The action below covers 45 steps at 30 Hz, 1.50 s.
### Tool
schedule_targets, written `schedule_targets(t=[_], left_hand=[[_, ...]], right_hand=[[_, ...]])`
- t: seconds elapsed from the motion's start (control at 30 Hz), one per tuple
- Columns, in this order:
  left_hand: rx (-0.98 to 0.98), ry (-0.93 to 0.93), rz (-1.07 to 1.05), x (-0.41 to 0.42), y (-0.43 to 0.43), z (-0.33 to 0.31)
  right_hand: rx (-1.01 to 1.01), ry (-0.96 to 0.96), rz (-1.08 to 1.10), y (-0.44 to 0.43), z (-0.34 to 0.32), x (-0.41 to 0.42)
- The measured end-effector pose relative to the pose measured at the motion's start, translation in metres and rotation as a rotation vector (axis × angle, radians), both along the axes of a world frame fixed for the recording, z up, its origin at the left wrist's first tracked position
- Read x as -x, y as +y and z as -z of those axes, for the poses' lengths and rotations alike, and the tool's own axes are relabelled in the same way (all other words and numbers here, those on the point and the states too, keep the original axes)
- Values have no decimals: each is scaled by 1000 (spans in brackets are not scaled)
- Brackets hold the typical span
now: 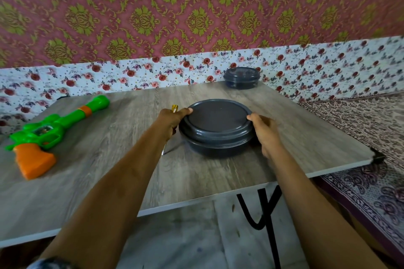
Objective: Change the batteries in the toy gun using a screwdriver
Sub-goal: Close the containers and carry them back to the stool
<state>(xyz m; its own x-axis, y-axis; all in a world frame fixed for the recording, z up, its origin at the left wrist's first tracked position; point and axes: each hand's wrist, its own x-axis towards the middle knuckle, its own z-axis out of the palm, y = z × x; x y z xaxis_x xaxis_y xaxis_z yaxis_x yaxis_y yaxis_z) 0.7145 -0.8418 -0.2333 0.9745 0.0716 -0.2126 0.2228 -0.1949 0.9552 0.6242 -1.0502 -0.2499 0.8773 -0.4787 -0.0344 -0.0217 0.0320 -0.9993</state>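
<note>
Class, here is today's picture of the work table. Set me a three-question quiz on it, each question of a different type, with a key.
1. True or false: the left hand grips the toy gun.
2. How many dark lidded containers stand on the table? A) one B) two C) three
3. Fill in: besides the near container, the left hand holds a ____.
Key: 1 false; 2 B, counting the far container; 3 screwdriver.

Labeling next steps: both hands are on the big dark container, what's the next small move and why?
Probably lift the lid off the near container: the left hand and right hand grip its rim on opposite sides, and it's still seated. The screwdriver is already in the left hand; the toy gun lies apart, untouched.
</note>
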Motion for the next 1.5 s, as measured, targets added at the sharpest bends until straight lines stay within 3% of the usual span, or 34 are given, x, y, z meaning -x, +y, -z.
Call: schedule_targets(t=[0.13,0.33,0.43,0.63,1.0,1.3,1.5], left_hand=[[-176,16,46,8,4,-12],[-261,79,177,18,23,-16],[-208,106,192,22,24,-8],[79,81,140,26,3,9],[231,85,55,9,23,-5],[347,123,-20,-94,57,2],[399,105,-88,-158,57,16]], right_hand=[[14,92,-86,-2,-7,5],[-16,165,-214,-11,-3,6],[17,169,-218,-9,0,6],[20,131,-172,-1,3,6],[-3,61,-139,27,-9,-12],[-8,17,-192,51,3,-129],[-62,93,-122,41,8,-204]])
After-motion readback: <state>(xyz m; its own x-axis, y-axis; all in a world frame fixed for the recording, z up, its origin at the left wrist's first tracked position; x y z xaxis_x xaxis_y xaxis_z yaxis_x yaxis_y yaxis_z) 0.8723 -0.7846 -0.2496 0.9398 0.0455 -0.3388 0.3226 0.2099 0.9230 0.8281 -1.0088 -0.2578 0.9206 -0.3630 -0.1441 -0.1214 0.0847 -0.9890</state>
